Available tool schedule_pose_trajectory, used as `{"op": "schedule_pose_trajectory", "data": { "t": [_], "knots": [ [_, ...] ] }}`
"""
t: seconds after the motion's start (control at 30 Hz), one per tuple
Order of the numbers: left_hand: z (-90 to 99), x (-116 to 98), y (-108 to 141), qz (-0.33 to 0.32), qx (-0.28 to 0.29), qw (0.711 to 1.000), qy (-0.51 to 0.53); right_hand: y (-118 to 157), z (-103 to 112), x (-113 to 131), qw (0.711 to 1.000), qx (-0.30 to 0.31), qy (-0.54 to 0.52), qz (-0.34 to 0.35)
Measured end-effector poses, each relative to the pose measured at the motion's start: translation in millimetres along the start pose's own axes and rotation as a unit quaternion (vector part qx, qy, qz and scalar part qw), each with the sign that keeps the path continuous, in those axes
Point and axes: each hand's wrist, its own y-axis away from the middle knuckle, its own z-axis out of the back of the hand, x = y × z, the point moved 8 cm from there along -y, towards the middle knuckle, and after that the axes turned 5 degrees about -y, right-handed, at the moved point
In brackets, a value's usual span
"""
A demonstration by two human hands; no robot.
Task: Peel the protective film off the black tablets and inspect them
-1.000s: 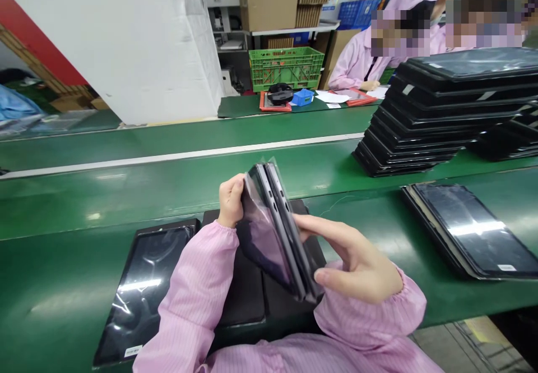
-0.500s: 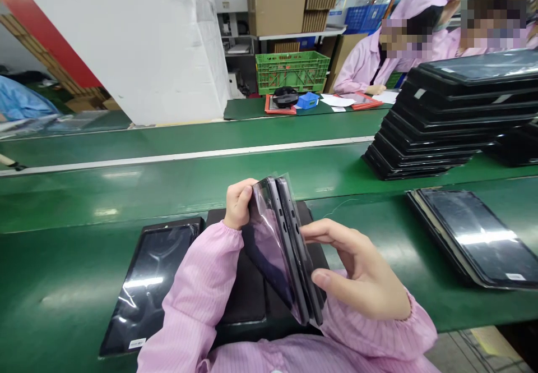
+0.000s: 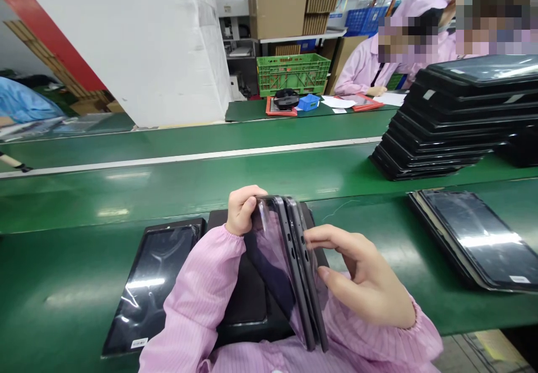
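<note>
Two dark tablets in clear film stand on edge, face to face, above the bench: the left tablet and the right tablet. Their side edges, with small ports, point toward me. My left hand is closed around their far upper corner. At the right tablet's outer face is my right hand, its index fingertip and thumb apart and touching or almost touching the film. Beneath the pair lie black tablet-like slabs, partly hidden by my arms.
Another filmed tablet lies left on the green bench. To the right sit stacked tablets and, behind them, a tall stack of black trays. Across the bench are a green crate and a person in a pink smock.
The two tablets have come down slightly and shifted a little right, and they now stand more upright. My right hand has moved slightly with them, still at the outer face.
</note>
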Motion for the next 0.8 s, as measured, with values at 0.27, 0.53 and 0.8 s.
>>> {"op": "schedule_pose_trajectory", "data": {
  "t": [0.27,0.53,0.8],
  "knots": [
    [-0.3,0.6,1.0,-0.009,0.002,1.000,-0.010,4.1,-0.5,11.8,0.999,0.009,0.011,0.048],
    [-0.3,-4.9,0.3,-0.011,0.004,1.000,-0.006,4.1,-8.0,14.9,0.995,-0.030,0.084,0.036],
    [-2.4,-9.6,-0.6,-0.010,0.009,1.000,-0.009,4.3,-12.8,9.6,0.991,-0.043,0.125,-0.004]
  ]
}}
